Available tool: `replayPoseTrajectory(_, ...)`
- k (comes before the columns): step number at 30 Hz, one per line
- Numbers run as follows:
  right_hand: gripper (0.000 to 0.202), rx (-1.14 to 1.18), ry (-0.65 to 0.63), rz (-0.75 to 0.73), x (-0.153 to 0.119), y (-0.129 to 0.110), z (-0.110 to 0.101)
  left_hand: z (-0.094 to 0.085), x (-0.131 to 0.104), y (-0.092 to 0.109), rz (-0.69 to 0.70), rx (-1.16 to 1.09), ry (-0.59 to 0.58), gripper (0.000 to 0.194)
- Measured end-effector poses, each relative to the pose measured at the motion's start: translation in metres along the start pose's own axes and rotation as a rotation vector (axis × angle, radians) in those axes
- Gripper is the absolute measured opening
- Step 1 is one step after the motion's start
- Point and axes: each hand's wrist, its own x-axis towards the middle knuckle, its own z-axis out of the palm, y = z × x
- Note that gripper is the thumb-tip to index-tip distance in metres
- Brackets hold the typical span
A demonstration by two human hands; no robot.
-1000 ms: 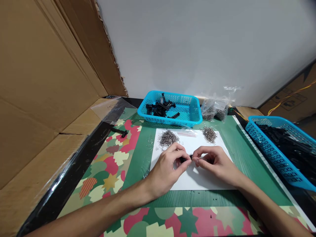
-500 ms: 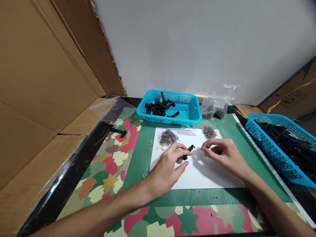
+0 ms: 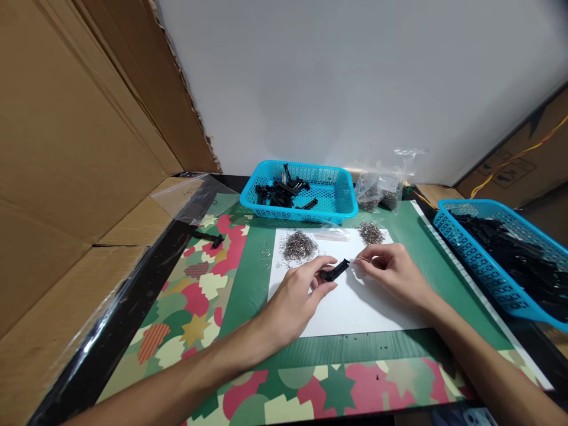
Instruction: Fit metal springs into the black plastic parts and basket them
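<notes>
over white paper [image 3: 346, 310], my left hand [image 3: 299, 293] grips a black plastic part [image 3: 338, 270], seemingly steadying it; right hand [image 3: 394, 275] pinched closed.

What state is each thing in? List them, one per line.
Black plastic part: held, tilted
Left hand: gripping that part
Right hand: curled; grip unclear
Back blue basket: partly filled with black parts
Right blue basket: much fuller
Small metal pieces: loose in two heaps
White paper: flat, partly covered
Clear bags: partly filled
</notes>
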Motion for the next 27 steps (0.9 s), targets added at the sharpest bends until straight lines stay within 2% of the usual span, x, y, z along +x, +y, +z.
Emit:
replayPoseTrajectory(8, 0.018, -0.114, 0.055, -0.071, -0.001, 0.005, 0.013, 0.001, 0.002, -0.002, -0.035, 0.019, 0.009, 0.036)
replayPoseTrajectory(18, 0.018, -0.131, 0.097, -0.102, -0.002, 0.005, 0.018, 0.003, 0.0, -0.004, -0.023, 0.066, 0.026, 0.041)
replayPoseTrajectory(27, 0.017, -0.206, 0.102, -0.13, -0.003, 0.006, 0.019, 0.002, 0.002, -0.004, 0.024, 0.036, 0.009, 0.033)
